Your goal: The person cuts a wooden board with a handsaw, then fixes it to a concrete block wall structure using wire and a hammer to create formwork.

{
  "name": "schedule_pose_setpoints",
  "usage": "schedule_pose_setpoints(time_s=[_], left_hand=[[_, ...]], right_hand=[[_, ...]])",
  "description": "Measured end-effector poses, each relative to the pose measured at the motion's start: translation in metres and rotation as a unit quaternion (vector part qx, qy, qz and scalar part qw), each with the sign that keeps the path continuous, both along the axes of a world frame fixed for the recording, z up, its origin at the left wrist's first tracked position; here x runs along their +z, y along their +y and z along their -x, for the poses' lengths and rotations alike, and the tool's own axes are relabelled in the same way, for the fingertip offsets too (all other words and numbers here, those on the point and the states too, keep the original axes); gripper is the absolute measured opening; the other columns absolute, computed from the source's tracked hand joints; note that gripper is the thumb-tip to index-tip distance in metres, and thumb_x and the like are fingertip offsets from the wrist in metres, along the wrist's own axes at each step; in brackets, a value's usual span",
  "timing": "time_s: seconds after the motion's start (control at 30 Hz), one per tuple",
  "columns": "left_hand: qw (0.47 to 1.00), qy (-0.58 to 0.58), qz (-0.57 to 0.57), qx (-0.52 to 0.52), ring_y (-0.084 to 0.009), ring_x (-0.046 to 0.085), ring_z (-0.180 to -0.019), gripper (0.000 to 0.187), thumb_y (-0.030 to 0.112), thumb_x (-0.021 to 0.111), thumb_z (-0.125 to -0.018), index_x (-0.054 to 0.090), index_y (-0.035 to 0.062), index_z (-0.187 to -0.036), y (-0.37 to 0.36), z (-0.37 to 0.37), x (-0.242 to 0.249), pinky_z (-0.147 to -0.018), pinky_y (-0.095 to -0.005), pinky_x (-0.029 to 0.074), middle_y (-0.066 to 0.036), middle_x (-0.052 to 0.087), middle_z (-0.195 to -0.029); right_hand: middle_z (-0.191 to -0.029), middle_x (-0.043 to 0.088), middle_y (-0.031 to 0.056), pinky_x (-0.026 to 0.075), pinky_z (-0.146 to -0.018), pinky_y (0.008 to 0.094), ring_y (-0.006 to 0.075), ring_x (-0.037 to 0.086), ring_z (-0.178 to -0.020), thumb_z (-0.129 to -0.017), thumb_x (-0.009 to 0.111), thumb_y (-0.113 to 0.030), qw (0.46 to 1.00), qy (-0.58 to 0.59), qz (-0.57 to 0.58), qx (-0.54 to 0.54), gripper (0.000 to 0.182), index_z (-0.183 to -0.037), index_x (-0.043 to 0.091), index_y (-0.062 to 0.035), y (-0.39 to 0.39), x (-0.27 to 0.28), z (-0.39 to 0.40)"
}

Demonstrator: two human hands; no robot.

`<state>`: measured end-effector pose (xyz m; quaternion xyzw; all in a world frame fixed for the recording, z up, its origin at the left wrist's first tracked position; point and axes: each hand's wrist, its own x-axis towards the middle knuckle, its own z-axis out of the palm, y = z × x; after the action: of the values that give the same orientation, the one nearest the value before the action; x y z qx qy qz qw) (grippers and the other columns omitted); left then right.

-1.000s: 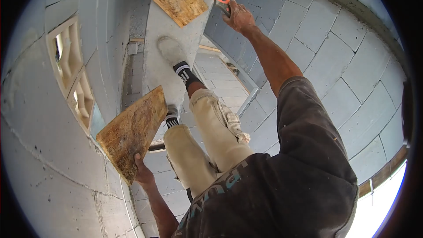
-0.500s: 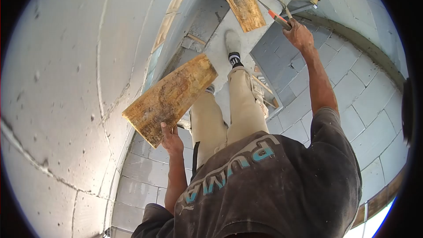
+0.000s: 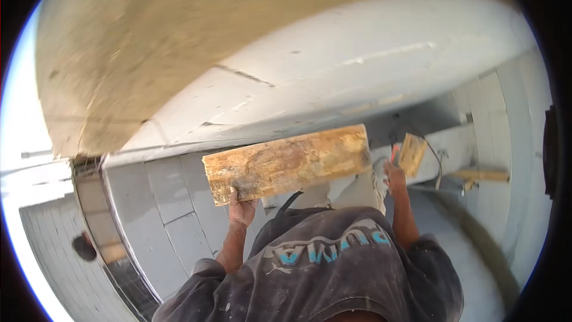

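Blockwork (image 3: 137, 203), grey and seamed, shows below and to the left of the long board (image 3: 292, 161), my marker for everything else. The person's left hand (image 3: 242, 209) has the board near its lower left corner, thumb on the stained face and fingers tucked at the edge; that hold near one end presumably leaves the rest of the length free, stretched in front of the body. Below the board, the dark shirt (image 3: 333, 283) carries the only writing I can read: PUMA in pale and turquoise letters, upside down from the wearer's view, a leaping-cat mark (image 3: 278, 269) beside them. Just past the board's right end, the right hand (image 3: 394, 176) is closed around an orange-marked tool (image 3: 395, 154), perhaps held aside so the two don't knock; blur hides its kind. Farther right of the board, a smaller board (image 3: 412, 154) rests on a grey slab (image 3: 459, 143), likely because it's flat. Right of both boards is a timber length (image 3: 485, 175); I can make out no label on it.
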<state>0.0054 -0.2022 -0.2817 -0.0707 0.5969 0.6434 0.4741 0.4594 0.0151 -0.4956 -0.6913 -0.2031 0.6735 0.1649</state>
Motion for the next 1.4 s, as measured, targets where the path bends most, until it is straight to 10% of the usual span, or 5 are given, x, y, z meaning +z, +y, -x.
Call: schedule_pose_setpoints(time_s=[0.13,0.33,0.73,0.93,1.4], left_hand=[[0.991,0.028,-0.119,0.046,-0.0268,0.053,-0.127,0.072,0.059,0.063,-0.09,0.044,0.0132,-0.142,-0.019,0.013,0.038,-0.105,-0.0484,0.045,-0.008,0.054,-0.139],[0.953,0.04,-0.255,0.162,-0.0299,0.046,-0.134,0.087,0.062,0.065,-0.086,0.035,0.0077,-0.147,-0.058,-0.003,0.079,-0.112,-0.0531,0.037,-0.012,0.046,-0.147],[0.976,-0.082,-0.202,0.015,-0.0335,0.048,-0.132,0.063,0.024,0.069,-0.093,0.039,0.0039,-0.145,-0.083,-0.103,0.083,-0.108,-0.0577,0.041,-0.016,0.049,-0.143],[0.961,-0.007,-0.228,0.157,-0.0343,0.059,-0.121,0.061,0.013,0.072,-0.089,0.042,-0.0013,-0.14,-0.118,-0.108,0.113,-0.101,-0.0516,0.051,-0.021,0.055,-0.135],[0.75,0.315,-0.427,0.396,-0.023,0.063,-0.112,0.023,0.006,0.071,-0.089,0.063,0.0029,-0.111,-0.151,0.087,0.189,-0.106,-0.058,0.045,-0.008,0.068,-0.115]], right_hand=[[-0.052,0.043,-0.001,0.03,-0.041,0.0286,0.01,0.036,-0.039,-0.088,0.075,-0.031,0.98,0.164,-0.107,-0.044,0.028,-0.095,0.062,-0.0064,0.001,0.048,0.046],[-0.06,0.049,0.0004,0.036,-0.049,0.03,0.0118,0.046,-0.052,-0.094,0.067,-0.031,0.964,0.238,-0.1,0.067,0.027,-0.082,0.059,-0.009,-0.011,0.177,0.068],[-0.069,0.052,0.0046,0.042,-0.053,0.0273,0.0129,0.054,-0.061,-0.096,0.063,-0.044,0.936,0.213,-0.082,0.269,0.038,-0.087,0.055,-0.0075,-0.012,0.193,0.102],[-0.095,0.064,0.0044,0.047,-0.091,0.0445,0.0191,0.059,-0.101,-0.093,0.065,-0.046,0.946,0.265,0.076,0.169,0.049,-0.119,0.052,-0.0055,-0.012,0.196,0.152],[-0.105,0.067,0.0134,0.057,-0.07,0.0382,0.0245,0.067,-0.085,-0.095,0.066,-0.026,0.946,0.113,0.103,0.284,0.038,-0.122,0.048,-0.0058,0.02,0.168,0.154]])
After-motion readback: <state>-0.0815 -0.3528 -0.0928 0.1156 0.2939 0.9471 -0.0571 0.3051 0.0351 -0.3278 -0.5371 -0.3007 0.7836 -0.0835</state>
